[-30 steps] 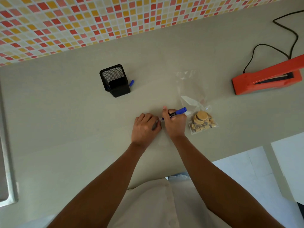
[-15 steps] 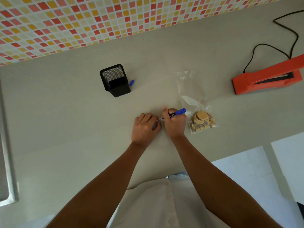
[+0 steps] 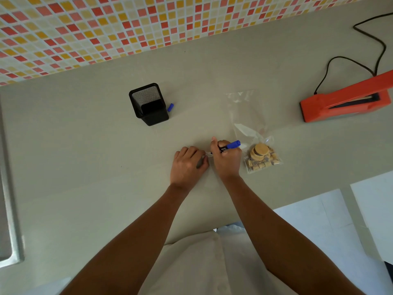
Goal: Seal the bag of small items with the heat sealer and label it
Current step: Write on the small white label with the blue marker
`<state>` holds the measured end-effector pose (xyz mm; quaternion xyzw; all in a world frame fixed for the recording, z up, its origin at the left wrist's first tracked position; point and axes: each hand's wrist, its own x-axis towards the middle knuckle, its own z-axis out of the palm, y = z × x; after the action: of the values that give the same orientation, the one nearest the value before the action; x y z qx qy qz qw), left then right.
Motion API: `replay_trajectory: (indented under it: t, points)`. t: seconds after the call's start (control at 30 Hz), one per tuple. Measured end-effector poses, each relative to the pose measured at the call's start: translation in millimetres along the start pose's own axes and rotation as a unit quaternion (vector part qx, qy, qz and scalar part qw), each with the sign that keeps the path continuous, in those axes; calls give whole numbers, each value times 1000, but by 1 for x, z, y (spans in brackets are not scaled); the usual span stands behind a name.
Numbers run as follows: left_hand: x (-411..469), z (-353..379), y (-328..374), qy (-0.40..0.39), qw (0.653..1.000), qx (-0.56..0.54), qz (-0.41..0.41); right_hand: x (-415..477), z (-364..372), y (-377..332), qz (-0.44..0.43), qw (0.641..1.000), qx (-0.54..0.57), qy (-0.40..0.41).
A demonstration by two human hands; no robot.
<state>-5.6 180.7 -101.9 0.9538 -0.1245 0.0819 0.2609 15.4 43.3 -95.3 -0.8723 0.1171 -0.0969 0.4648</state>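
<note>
My right hand [image 3: 227, 160] grips a blue marker [image 3: 230, 145], its tip down on a small white label [image 3: 208, 154] on the counter. My left hand [image 3: 188, 166] rests flat beside it, fingertips pressing the label's left end. Just to the right lies a clear plastic bag [image 3: 253, 133] with several small wooden discs and pegs [image 3: 262, 158] bunched at its near end. The orange heat sealer [image 3: 340, 103] sits at the far right, its arm raised.
A black mesh pen holder [image 3: 148, 104] stands at the back left with the blue marker cap [image 3: 170, 107] beside it. The sealer's black cord [image 3: 365, 60] loops behind it. A metal sink rim [image 3: 10, 209] runs along the left edge; the counter's front edge is near my body.
The marker's end has shifted very slightly in my right hand; both hands stay over the label. Nothing else moved.
</note>
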Motion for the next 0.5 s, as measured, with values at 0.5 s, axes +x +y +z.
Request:
replay_trajectory:
  t: [0.5]
  points:
    - [1,-1,2,17,1000,3,5,0,-1,0,8,1000,9,2]
